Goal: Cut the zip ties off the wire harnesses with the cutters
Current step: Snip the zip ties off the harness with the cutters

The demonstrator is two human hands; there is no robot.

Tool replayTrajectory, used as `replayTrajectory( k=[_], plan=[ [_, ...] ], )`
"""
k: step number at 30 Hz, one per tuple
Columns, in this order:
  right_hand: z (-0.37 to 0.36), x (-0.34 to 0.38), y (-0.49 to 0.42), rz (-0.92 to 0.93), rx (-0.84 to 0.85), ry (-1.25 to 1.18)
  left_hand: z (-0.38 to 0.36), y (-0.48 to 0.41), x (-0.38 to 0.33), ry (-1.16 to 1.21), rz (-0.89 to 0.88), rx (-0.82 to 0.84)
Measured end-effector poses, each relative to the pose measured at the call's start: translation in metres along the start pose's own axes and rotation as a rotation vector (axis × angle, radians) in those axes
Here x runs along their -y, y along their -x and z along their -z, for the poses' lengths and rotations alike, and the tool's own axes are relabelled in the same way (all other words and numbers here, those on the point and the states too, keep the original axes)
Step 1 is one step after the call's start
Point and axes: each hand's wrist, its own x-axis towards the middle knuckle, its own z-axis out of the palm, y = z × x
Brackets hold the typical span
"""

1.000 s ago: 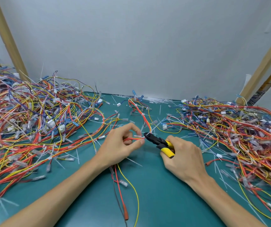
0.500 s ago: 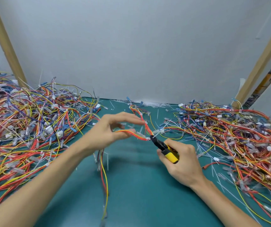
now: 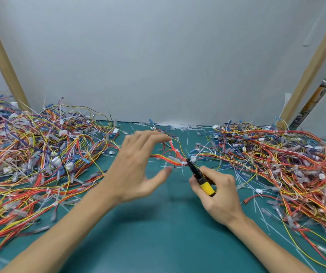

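Fingers [image 3: 154, 135] of the left hand [image 3: 136, 168] were spread, gripping nothing; the right hand [image 3: 217, 192] clamped the cutters [image 3: 199, 177], nose at a harness [image 3: 175, 154] mid-table. Light, floppy wires: best pinched beside the tie.

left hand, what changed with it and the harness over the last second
The left hand let go: a second ago it pinched the red and yellow harness, lifted it, and now it is spread open with nothing in it. The harness lies at the cutters' tip. The right hand holds the cutters as before; both wire piles look unchanged.
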Motion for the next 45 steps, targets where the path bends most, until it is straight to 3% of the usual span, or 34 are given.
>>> replayTrajectory(
  k=[5, 8, 13, 23, 31, 45],
  plan=[
    [0.004, -0.001, -0.001, -0.027, 0.022, -0.031, -0.008, -0.003, -0.012, 0.613, 0.225, 0.278],
    [0.003, 0.001, -0.001, -0.005, 0.038, 0.001, -0.013, 0.000, -0.010, 0.798, 0.273, 0.413],
    [0.000, 0.000, 0.000, -0.026, 0.047, 0.090, -0.022, 0.006, -0.015, 0.968, 0.385, 0.279],
    [-0.005, -0.002, 0.003, -0.081, 0.111, 0.469, -0.037, 0.021, -0.009, 1.090, 0.597, 0.138],
    [-0.002, -0.003, 0.001, -0.025, 0.198, 0.513, -0.039, 0.023, -0.008, 1.099, 0.580, 0.167],
    [-0.003, 0.001, 0.001, -0.046, 0.194, 0.511, -0.038, 0.024, -0.006, 1.053, 0.591, 0.197]
  ],
)
